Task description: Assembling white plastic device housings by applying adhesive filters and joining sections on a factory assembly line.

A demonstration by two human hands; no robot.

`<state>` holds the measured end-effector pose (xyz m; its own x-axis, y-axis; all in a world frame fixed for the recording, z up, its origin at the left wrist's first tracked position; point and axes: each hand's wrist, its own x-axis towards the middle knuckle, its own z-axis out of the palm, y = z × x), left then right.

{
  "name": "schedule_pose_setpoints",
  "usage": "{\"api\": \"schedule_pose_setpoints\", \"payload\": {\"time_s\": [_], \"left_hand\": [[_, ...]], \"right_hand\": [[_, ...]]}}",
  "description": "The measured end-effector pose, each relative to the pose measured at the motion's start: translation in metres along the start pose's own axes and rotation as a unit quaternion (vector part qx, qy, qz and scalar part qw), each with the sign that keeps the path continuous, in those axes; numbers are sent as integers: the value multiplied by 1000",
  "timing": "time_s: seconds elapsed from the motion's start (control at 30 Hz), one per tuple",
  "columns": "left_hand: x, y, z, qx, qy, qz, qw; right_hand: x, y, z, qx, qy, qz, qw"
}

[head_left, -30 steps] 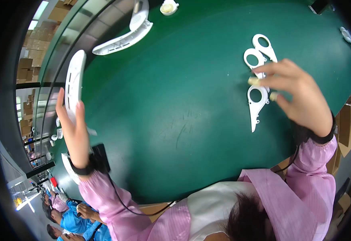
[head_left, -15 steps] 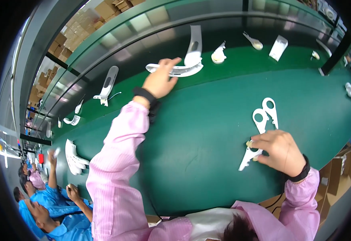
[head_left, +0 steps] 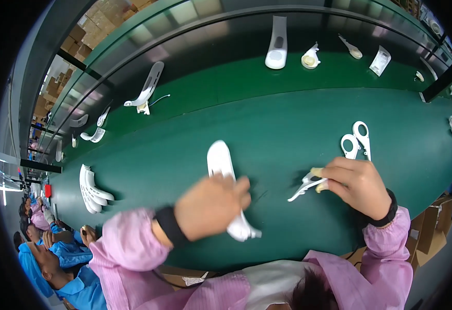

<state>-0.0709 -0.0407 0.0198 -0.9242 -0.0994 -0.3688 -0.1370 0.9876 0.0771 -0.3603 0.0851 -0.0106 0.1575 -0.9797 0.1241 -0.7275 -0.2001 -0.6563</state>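
Observation:
My left hand (head_left: 209, 207), somewhat blurred, is closed over the middle of a long white curved plastic shell (head_left: 220, 155) on the green table. The shell's rounded end points away from me and its narrower end shows below my fingers. On the right, my right hand (head_left: 359, 187) pinches a small white plastic ring piece with a pointed arm (head_left: 301, 190), tilted just above the table; its ring is mostly hidden. Pale covers sit on the thumb and fingertip. Just beyond that hand lie two similar white ring pieces (head_left: 367, 149), side by side.
Several nested white curved shells (head_left: 89, 190) lie at the left. Along the darker green strip behind stand a long white housing (head_left: 276, 56), a white part with a round cup (head_left: 309, 59) and a housing with a wire (head_left: 148, 93). Co-workers in blue (head_left: 81, 284) sit at the left.
My left hand has brought the long white shell from the far strip down onto the table near me. My right hand keeps its ring piece, now tilted and slightly farther from me.

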Motion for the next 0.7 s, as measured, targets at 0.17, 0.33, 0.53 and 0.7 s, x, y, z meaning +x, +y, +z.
{"api": "schedule_pose_setpoints", "payload": {"time_s": [0.17,0.33,0.53,0.7], "left_hand": [[-36,46,10,-15,78,-32,996],[-68,62,-4,-360,257,-387,809],[-67,53,50,-522,125,-319,781],[-77,21,51,-441,121,-277,845]], "right_hand": [[28,-12,35,49,5,-19,999],[43,-23,53,53,26,-56,997],[48,-35,70,59,4,-107,992],[42,-38,84,-6,13,-125,992]]}}
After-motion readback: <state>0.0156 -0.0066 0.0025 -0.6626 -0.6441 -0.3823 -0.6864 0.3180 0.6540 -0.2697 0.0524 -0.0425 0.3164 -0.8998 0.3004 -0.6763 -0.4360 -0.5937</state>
